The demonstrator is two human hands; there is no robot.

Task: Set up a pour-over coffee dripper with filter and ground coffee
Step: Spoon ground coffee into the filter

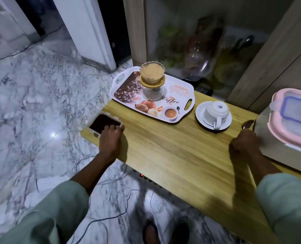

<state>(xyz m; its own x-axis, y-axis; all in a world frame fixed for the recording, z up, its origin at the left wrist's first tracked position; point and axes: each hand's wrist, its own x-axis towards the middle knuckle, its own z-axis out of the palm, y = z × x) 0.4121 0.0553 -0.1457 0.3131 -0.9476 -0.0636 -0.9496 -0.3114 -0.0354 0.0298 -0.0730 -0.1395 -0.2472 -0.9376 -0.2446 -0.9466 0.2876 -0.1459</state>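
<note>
We're gripping spoon (248, 124) in closed right hand (246, 140); left hand (110, 138) is holding coffee container (105, 124); dripper (152, 74) is sitting at 11 o'clock from the spoon.

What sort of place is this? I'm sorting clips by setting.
Probably a home, at a makeshift coffee corner: a small wooden table on marble floor, a printed tray with a dripper, and an upturned cup.

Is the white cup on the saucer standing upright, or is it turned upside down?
Upside down. The white cup shows its flat base with a printed mark facing up, and its rim rests on the saucer.
</note>
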